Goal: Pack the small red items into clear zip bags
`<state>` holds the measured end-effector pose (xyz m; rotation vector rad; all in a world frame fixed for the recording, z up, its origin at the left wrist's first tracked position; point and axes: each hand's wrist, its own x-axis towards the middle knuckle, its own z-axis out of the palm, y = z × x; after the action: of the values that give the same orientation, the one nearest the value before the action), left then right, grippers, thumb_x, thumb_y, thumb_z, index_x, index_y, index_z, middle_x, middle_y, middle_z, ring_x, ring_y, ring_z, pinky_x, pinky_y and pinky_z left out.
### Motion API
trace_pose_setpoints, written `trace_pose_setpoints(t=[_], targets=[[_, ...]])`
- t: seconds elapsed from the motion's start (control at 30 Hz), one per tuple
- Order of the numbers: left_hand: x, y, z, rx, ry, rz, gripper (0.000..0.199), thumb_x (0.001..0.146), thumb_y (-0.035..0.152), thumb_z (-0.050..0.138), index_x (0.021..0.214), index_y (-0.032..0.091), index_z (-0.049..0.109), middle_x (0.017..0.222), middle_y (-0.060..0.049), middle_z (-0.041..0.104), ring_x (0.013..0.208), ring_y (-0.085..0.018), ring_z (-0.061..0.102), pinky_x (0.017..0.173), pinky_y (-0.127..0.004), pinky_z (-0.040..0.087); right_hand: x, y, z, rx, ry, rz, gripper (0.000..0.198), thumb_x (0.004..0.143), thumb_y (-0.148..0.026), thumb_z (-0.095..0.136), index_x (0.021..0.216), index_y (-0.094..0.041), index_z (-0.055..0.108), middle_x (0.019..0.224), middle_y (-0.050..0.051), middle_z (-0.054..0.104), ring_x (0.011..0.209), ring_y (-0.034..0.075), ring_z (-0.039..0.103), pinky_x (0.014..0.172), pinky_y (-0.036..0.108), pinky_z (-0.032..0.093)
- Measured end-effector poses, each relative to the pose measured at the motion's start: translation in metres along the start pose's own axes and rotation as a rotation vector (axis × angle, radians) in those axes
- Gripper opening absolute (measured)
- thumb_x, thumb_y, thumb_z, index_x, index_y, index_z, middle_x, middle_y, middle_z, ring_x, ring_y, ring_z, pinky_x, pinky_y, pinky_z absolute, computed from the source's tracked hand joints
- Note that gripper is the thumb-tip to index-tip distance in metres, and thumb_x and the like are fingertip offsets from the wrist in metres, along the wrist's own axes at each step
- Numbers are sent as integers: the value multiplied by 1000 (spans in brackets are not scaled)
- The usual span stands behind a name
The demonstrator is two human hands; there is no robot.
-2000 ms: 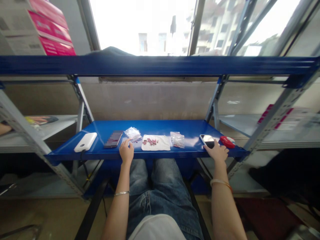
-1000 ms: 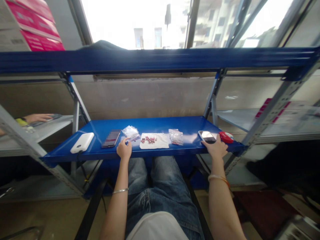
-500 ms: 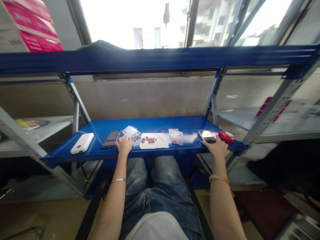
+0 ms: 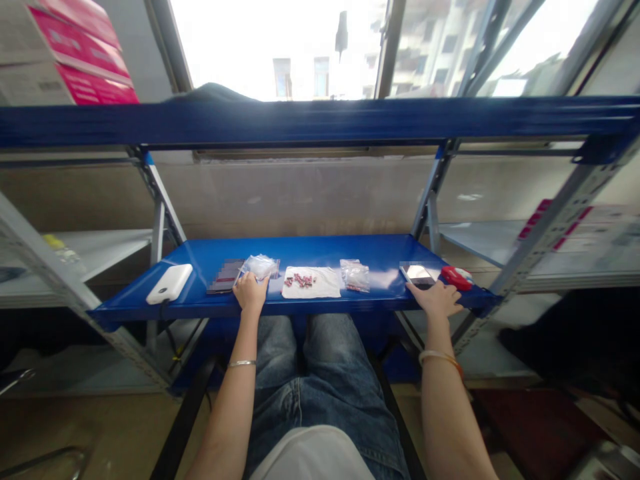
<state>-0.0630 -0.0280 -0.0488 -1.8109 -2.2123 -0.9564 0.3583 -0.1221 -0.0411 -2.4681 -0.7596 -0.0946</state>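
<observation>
My left hand (image 4: 251,293) rests at the front edge of the blue table (image 4: 310,247), thumb and fingers apart. Its fingertips touch or lie just short of a heap of clear plastic bags (image 4: 261,265). Left of these lies a dark phone (image 4: 224,277). My right hand (image 4: 437,299) is spread open on the table's edge, its fingers between a light-screened phone (image 4: 419,275) and a red-and-white object (image 4: 456,277). Between my hands, small red pieces (image 4: 301,281) are scattered on a white cloth (image 4: 327,283). Beside the cloth are clear bags with small reddish contents (image 4: 355,276).
A white device (image 4: 170,283) with a cable stands at the table's left end. A blue shelf beam (image 4: 320,123) crosses above the table. Metal uprights and grey side shelves (image 4: 107,250) flank it. Pink-and-white boxes (image 4: 90,57) are stacked at upper left.
The plastic bags by my left hand have shifted slightly left, toward the dark phone, and look more bunched. My right hand has hardly moved. The whole view has shifted slightly.
</observation>
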Motion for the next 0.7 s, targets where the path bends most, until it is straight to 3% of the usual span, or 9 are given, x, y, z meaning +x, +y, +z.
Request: trace_pose_setpoints(t=[0.2,0.3,0.37,0.47,0.57,0.7], targets=[[6,2,-1,-19,-37,-61,29,85,36,43,91,14,62,103,-16,65,105,-32,55,87,-44,42,26,-1,0,-26,-124,28,87,61,-66,63,126,-10,51,136,28,36,125,40,33,98,54,28],[9,0,0,-67,8,-51,30,86,36,43,94,14,62,108,-16,65,107,-32,55,88,-43,41,35,-4,3,-43,-153,20,89,61,-67,63,126,-7,51,135,30,37,125,41,33,99,56,27],[3,-3,1,-137,102,22,32,88,35,40,97,15,63,113,-15,64,109,-29,55,91,-40,41,36,-8,7,-66,-130,14,88,62,-66,63,124,-5,53,133,31,39,123,41,35,98,57,27],[-17,-7,5,-228,212,239,37,92,34,34,103,16,64,120,-12,63,115,-24,53,96,-35,37,31,-18,13,-98,-38,-4,78,66,-62,61,119,-3,57,129,31,42,119,42,39,95,60,28],[-42,-9,11,-211,131,456,36,92,33,36,104,19,66,119,-8,65,113,-22,55,96,-36,35,24,-24,16,-123,24,-56,69,72,-57,56,114,-2,60,126,31,44,117,41,40,93,59,30],[-54,-7,21,-192,151,411,37,93,31,34,104,19,68,114,-8,68,109,-23,58,94,-38,34,22,-23,17,-146,23,-120,66,75,-56,53,111,-2,62,125,30,46,116,40,40,92,56,32]])
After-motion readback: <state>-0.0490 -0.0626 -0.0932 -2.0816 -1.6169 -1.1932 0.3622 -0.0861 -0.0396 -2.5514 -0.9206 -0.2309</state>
